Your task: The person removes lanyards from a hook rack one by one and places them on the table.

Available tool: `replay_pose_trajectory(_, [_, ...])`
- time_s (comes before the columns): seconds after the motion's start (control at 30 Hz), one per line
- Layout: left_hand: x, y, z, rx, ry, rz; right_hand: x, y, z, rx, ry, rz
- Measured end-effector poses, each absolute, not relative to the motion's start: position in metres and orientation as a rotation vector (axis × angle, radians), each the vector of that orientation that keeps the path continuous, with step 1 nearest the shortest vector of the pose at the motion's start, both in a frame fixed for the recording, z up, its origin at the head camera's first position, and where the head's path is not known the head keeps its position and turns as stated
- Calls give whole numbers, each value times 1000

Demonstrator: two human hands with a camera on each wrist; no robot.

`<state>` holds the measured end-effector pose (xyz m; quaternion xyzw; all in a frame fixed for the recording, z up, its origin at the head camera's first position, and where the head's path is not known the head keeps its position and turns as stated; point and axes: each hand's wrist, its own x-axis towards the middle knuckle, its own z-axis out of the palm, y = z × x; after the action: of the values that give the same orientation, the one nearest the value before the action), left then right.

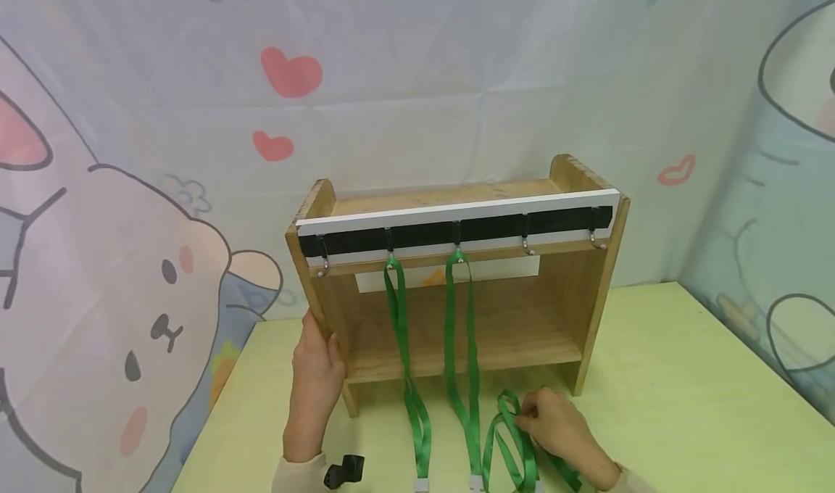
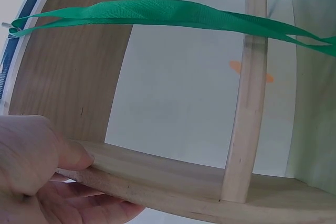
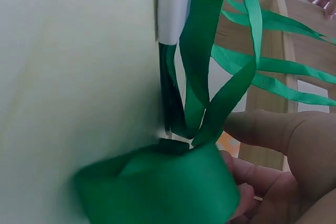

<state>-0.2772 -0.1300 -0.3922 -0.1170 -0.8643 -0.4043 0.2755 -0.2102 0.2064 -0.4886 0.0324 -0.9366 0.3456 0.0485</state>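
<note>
My left hand (image 1: 316, 366) grips the left side panel of a small wooden shelf (image 1: 603, 283). In the left wrist view its thumb (image 2: 76, 156) lies inside the panel's edge, the fingers outside. My right hand (image 1: 554, 420) pinches a looped green lanyard (image 1: 525, 446) low in front of the shelf. A white plastic end piece (image 3: 175, 11) hangs beside its folds in the right wrist view. Two more green lanyards hang from the second and third hooks from the left: one lanyard (image 1: 400, 319) nearer my left hand, another lanyard (image 1: 450, 319) at the middle.
A white rail with a black strip (image 1: 424, 234) runs across the shelf's top front and carries several metal hooks. Bare are the leftmost hook (image 1: 324, 257) and the two right ones. Beneath stands a pale yellow-green table (image 1: 665, 377), with a cartoon-printed cloth (image 1: 522, 80) behind.
</note>
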Motion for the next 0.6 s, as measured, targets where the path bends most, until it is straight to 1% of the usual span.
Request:
replay_pose_trajectory(0.17, [-277,-131,-391,-325,-2299,-1052,-211,205,-484,89,-2858,1020])
replay_pose_trajectory(0.4, [-278,-132,-393,-328,-2285,-1050,-210,205,-466,33,-2858,1015])
replay_pose_trajectory(0.6, [-277,-130,-393,-325,-2299,-1060,-206,204,-448,153,-2793,973])
